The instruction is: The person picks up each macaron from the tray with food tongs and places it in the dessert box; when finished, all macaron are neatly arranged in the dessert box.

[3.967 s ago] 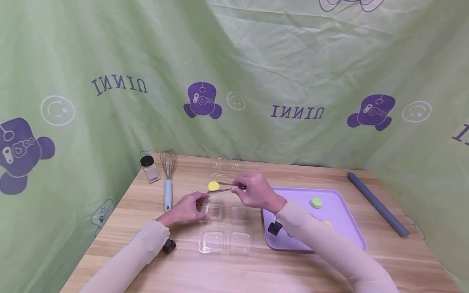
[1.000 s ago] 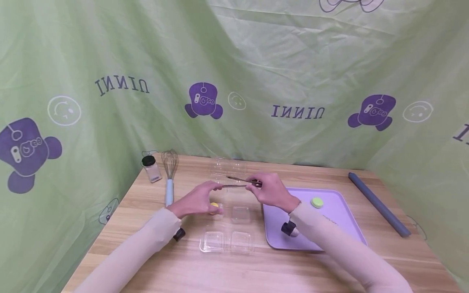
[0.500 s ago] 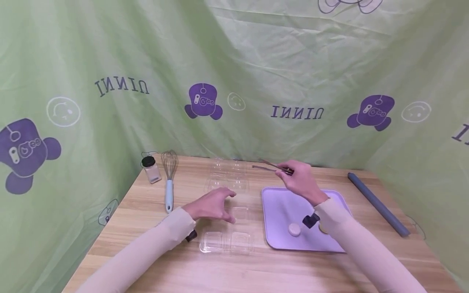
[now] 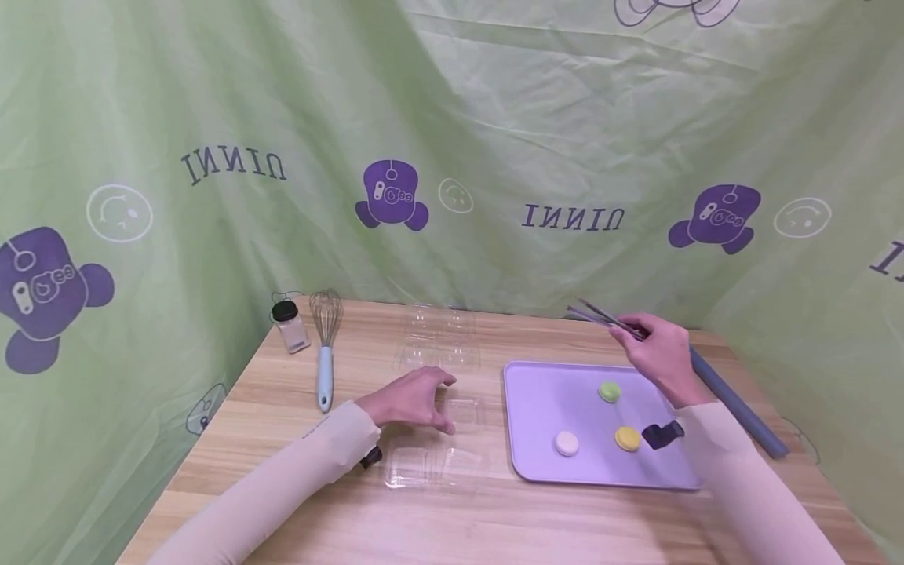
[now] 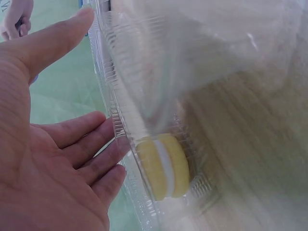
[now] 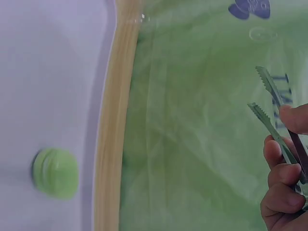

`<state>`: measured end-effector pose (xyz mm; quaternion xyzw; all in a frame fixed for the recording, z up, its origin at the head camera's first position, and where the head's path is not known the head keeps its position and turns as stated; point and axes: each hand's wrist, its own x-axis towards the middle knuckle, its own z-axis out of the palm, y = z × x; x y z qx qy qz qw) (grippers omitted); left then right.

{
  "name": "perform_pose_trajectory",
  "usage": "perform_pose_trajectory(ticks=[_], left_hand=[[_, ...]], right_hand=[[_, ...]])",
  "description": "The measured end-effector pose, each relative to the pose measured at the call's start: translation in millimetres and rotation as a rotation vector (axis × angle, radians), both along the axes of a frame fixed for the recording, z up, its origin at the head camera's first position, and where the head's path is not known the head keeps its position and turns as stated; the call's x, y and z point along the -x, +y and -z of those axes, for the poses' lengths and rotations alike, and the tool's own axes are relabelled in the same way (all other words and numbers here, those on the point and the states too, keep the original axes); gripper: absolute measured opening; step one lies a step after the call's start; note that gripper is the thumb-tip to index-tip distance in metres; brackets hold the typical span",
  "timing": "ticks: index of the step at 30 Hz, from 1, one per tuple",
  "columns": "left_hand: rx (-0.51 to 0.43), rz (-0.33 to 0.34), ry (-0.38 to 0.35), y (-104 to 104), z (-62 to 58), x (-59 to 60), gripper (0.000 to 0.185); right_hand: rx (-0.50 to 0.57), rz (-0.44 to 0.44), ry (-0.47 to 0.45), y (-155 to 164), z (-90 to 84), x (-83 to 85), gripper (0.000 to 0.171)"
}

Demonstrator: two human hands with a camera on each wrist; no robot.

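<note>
My right hand (image 4: 660, 357) grips small serrated tongs (image 6: 274, 115), raised over the back right of the lilac tray (image 4: 519, 377). The tips stand apart with nothing between them. On that tray lie a green macaron (image 4: 610, 391), a yellow macaron (image 4: 627, 439) and a pale pink macaron (image 4: 566, 443). My left hand (image 4: 410, 399) is spread, thumb apart from the fingers, at the clear plastic box (image 4: 464, 412). In the left wrist view its fingertips are right at the box's ridged edge. Another yellow macaron (image 5: 166, 166) stands on edge inside the box; the hand hides it in the head view.
Another clear plastic container (image 4: 438, 345) lies behind my left hand. At the left are a whisk (image 4: 325, 369) with a blue handle and a black-lidded jar (image 4: 291, 329). A dark rod (image 4: 734, 404) lies right of the tray. A green curtain hangs behind the table.
The yellow macaron went from the tongs into the box. My right hand has since moved right with the tongs, over the tray. My left hand shifted slightly right and spread.
</note>
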<state>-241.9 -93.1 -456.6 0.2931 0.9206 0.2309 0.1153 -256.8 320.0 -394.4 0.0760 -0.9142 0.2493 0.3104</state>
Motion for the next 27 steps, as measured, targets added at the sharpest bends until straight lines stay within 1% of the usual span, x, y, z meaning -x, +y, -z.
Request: perform_pose_trajectory(ticks=[5,9,13,19,27], left_hand=[[0.003,-0.001,-0.004,1,1.3,0.6,0.090],[0.000,0.002,-0.001,2,1.9,0.8,0.086],[0.009,0.006,0.006,3,2.6,0.9,0.083],[0.017,0.003,0.005,5,2.8,1.3,0.081],[0.004,0.002,0.007,5,4.0,3.2,0.080]], right_hand=[[-0.011,0.085,-0.044,27,6.2,-12.6,0.026],[-0.003,0.126,-0.067,43,11.7,-22.4,0.026],[0.007,0.155,-0.131,55,19.4,-31.9,0.030],[-0.016,0.146,-0.241,68,33.7,-43.2,0.033],[-0.061,0.133,-0.370,78,56.1,-51.3,0.034]])
